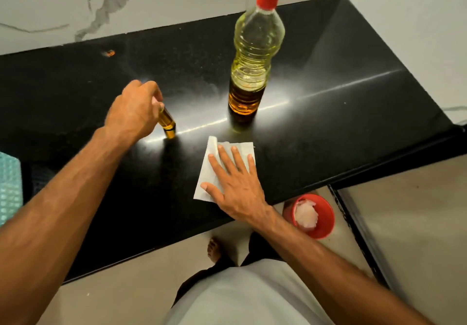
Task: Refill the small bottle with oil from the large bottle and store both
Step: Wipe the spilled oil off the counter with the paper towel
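The large clear plastic bottle (254,54) stands upright on the black counter (341,97), its red cap on and yellow oil in its lower part. Left of it stands the small bottle (168,122), full of amber oil. My left hand (135,111) is closed around its top, so its cap is hidden. My right hand (233,178) lies flat, fingers spread, on a white paper tissue (206,173) near the counter's front edge.
White marble walls rise behind and to the right of the counter. On the floor at the right stands a red bin (321,226) holding crumpled white paper. A teal textured object (8,185) shows at the left edge. My foot is below the counter edge.
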